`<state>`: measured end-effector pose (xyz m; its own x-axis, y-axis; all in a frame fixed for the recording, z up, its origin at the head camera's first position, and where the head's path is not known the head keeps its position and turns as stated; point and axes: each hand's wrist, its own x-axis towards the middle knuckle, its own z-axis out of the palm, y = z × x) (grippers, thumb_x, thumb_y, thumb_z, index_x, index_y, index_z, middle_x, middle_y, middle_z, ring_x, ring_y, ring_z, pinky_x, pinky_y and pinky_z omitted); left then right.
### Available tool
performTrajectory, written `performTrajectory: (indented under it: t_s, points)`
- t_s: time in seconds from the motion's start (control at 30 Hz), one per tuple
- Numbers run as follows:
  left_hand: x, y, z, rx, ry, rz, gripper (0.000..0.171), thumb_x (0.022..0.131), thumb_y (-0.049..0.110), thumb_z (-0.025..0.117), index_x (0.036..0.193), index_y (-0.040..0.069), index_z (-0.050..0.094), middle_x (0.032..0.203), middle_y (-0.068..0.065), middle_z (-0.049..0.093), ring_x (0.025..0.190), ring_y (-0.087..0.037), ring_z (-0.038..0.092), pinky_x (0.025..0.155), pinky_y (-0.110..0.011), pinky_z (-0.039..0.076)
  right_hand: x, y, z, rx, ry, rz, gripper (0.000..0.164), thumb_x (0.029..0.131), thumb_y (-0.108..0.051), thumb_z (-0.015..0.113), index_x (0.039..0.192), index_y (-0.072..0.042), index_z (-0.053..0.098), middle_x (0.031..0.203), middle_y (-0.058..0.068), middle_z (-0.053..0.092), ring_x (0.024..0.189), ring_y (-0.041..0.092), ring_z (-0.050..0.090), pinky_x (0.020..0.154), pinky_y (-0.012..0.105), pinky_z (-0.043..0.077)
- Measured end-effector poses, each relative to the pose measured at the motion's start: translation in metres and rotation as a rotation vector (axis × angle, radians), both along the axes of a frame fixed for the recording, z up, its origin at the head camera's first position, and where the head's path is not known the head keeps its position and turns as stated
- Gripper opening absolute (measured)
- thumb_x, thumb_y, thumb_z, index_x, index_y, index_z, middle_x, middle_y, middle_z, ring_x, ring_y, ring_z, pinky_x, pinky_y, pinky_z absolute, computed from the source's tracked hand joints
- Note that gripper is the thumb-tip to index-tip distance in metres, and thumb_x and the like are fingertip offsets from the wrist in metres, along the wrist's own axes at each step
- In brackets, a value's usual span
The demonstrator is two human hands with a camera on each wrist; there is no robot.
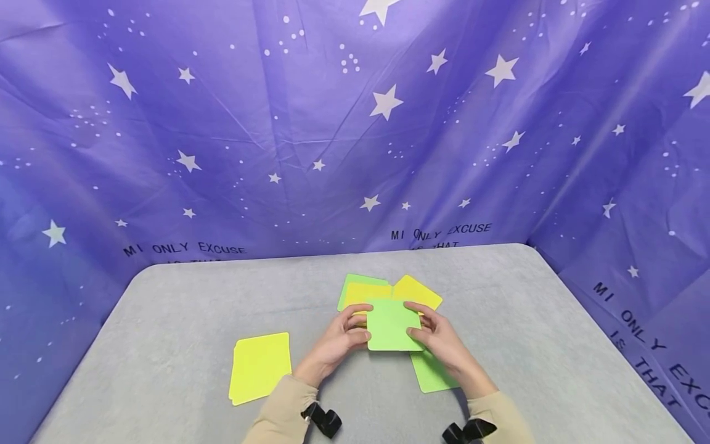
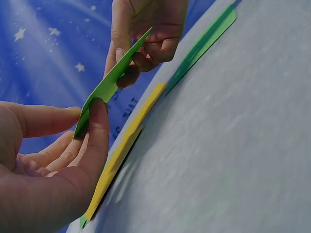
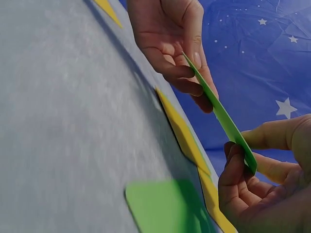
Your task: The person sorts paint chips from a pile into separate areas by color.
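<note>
Both hands are closed in pinches: left hand (image 1: 341,333) on the left side of the green card (image 1: 392,327), right hand (image 1: 440,339) on the right side, thumb against fingers. The card's up off the table (image 1: 166,345), between your hands; can't tell if it's one sheet or several. Squeeze evenly, otherwise I'd expect it to bow or twist. Fingertips at the side edges, clear of the middle of the face; move both hands together so it doesn't skew. Just beyond the green card, to its left: a yellow sheet (image 1: 368,291) overlapping a back green sheet (image 1: 355,279). Just beyond, to its right: a tilted yellow sheet (image 1: 417,291). Don't brush those. Nearer you, right of it: a loose green sheet (image 1: 434,372), partly hidden by your right hand, so wrist high. Well left of it: a slightly offset yellow stack (image 1: 261,368), no obstacle.
</note>
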<state>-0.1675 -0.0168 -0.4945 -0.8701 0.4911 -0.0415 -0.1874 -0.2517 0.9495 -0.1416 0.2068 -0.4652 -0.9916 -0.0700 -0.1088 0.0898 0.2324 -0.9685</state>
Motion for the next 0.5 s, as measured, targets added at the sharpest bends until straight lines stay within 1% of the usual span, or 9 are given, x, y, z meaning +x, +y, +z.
performTrajectory:
  t_s: [0.03,0.07,0.13,0.2,0.23,0.3,0.37,0.4,0.5]
  points:
    - [0.001,0.003,0.000,0.002,0.000,-0.005,0.056,0.085,-0.013,0.053,0.139,-0.006,0.038,0.123,-0.028,0.054,0.091,-0.017,0.063,0.080,-0.033,0.052,0.001,0.003,-0.001,0.006,-0.001,0.000,0.051,0.089,0.002,0.062,0.138,-0.005,0.051,0.124,0.016,0.048,0.097,0.020,0.045,0.071,0.024,0.040]
    - [0.002,0.006,-0.001,0.003,-0.001,-0.008,0.056,0.085,-0.013,0.054,0.138,-0.005,0.039,0.121,-0.025,0.056,0.090,-0.016,0.063,0.079,-0.032,0.052,0.003,0.006,-0.001,0.013,0.001,0.001,0.051,0.088,0.002,0.062,0.138,-0.005,0.051,0.116,0.013,0.050,0.093,0.017,0.046,0.070,0.023,0.039]
    - [0.003,0.011,-0.002,0.004,0.000,-0.011,0.056,0.084,-0.013,0.054,0.137,-0.004,0.041,0.118,-0.020,0.059,0.088,-0.015,0.064,0.077,-0.031,0.053,0.006,0.012,-0.002,0.014,-0.006,0.004,0.052,0.088,0.003,0.062,0.138,-0.005,0.050,0.093,0.006,0.043,0.075,0.012,0.041,0.063,0.022,0.037]
    - [0.005,0.016,-0.002,0.005,0.003,-0.017,0.056,0.083,-0.013,0.055,0.137,-0.004,0.042,0.115,-0.018,0.061,0.087,-0.015,0.065,0.077,-0.031,0.053,0.009,0.017,-0.002,0.003,-0.013,0.009,0.053,0.088,0.003,0.061,0.139,-0.004,0.048,0.086,0.003,0.041,0.068,0.011,0.039,0.060,0.022,0.038]
    - [0.006,0.019,-0.003,0.003,0.006,-0.017,0.056,0.083,-0.013,0.056,0.136,-0.004,0.043,0.115,-0.018,0.062,0.086,-0.015,0.065,0.077,-0.031,0.053,0.011,0.019,-0.002,-0.003,-0.014,0.009,0.053,0.089,0.003,0.061,0.139,-0.003,0.047,0.086,0.003,0.045,0.069,0.010,0.044,0.061,0.022,0.040]
    - [0.007,0.023,-0.003,-0.003,0.008,-0.020,0.056,0.082,-0.014,0.056,0.135,-0.004,0.044,0.114,-0.018,0.062,0.086,-0.015,0.065,0.077,-0.032,0.054,0.014,0.024,-0.002,-0.024,-0.019,0.010,0.055,0.089,0.002,0.061,0.141,-0.001,0.044,0.102,0.011,0.058,0.080,0.013,0.057,0.067,0.024,0.047]
    - [0.009,0.027,-0.002,-0.011,0.008,-0.026,0.055,0.082,-0.014,0.056,0.135,-0.003,0.044,0.113,-0.018,0.063,0.085,-0.016,0.066,0.076,-0.032,0.054,0.017,0.029,-0.003,-0.042,-0.028,0.017,0.057,0.089,0.002,0.061,0.142,0.000,0.041,0.118,0.019,0.060,0.093,0.020,0.063,0.074,0.027,0.051]
    - [0.010,0.029,-0.002,-0.013,0.006,-0.027,0.055,0.082,-0.014,0.057,0.135,-0.003,0.045,0.112,-0.018,0.063,0.085,-0.016,0.066,0.076,-0.032,0.054,0.018,0.032,-0.003,-0.050,-0.032,0.019,0.058,0.089,0.002,0.061,0.143,0.001,0.040,0.121,0.021,0.059,0.096,0.022,0.063,0.075,0.028,0.052]
    - [0.012,0.034,-0.001,-0.018,-0.001,-0.037,0.054,0.082,-0.014,0.057,0.134,-0.002,0.045,0.110,-0.017,0.064,0.085,-0.017,0.066,0.075,-0.032,0.054,0.021,0.038,-0.004,-0.040,-0.043,0.024,0.059,0.089,0.001,0.062,0.143,0.001,0.039,0.119,0.022,0.060,0.095,0.022,0.064,0.075,0.028,0.052]
